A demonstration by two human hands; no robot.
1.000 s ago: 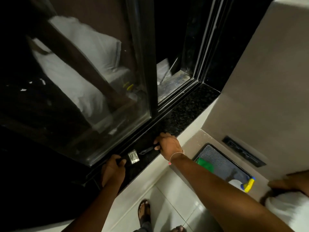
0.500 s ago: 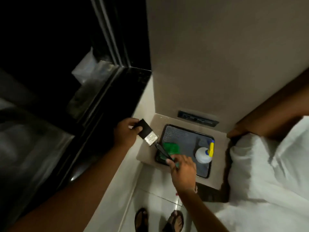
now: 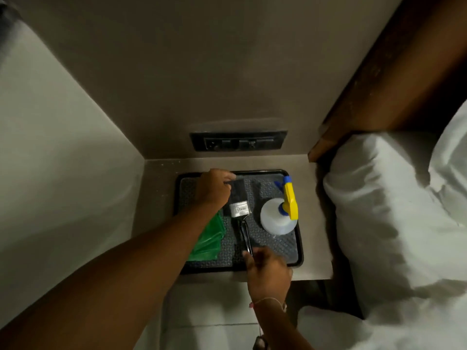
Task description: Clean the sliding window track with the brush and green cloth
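Green, the folded cloth [image 3: 209,238] lies flat at the left side of the dark, dimpled tray [image 3: 298,258], partly hidden beneath the left forearm. The brush [image 3: 240,210] lies down the tray's middle, bristles toward the wall and thin dark handle toward the viewer, with its metal ferrule between them. The left hand [image 3: 213,190] is closed around the bristle end, fingers curled over the dark tuft; the right hand [image 3: 269,271] pinches the tip of the handle between thumb and fingertips, though whether the grip is firm or easing cannot be told. A white spray bottle [image 3: 278,218] with a yellow and blue trigger stands upright just beside the brush, to its right, apart from both hands. The window track is out of view. In judgement, the brush is light and rigid along handle and ferrule, so those are the sound places to hold it; the bristles are soft and yield under the fingers. The cloth appears thin, limp and light, likely to unfold when lifted, and is best pinched at a folded edge or gathered whole.
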